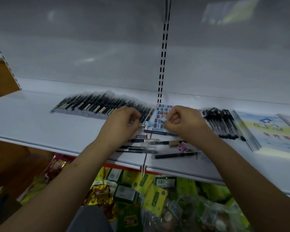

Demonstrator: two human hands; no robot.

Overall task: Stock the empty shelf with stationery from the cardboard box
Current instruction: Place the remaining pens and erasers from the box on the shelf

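Up on the white shelf [32,121], both hands work near the middle, close to the front edge. The right hand [182,121] has its fingers curled and pinches one small pale blue eraser [164,121] between thumb and forefinger, held just above a block of small erasers [161,114] laid in rows; the picture is too soft to count them surely, though there look to be some two dozen. The left hand [124,121] is curled too, over the right end of a long row of black pens [99,104], and whether it holds anything I cannot tell, since the fingers hide what lies beneath. That row fans out toward the left end of the shelf, roughly twenty-five pens side by side, touching. Another single blue eraser [147,123] lies between the two hands. Nearer the front edge, about six loose pens [137,149] lie crosswise, one longer dark pen [174,155] closest to the edge, and one purple eraser [182,146] sits among them. Right of the right hand, a second bunch of black pens [221,121], perhaps eight, lies in a tight group, and beyond it toward the right end rest two thin booklets [271,133], the nearer one showing a pale blue and yellow cover. Below the shelf's front edge, green and yellow snack packets [141,186] are heaped on the lower level.
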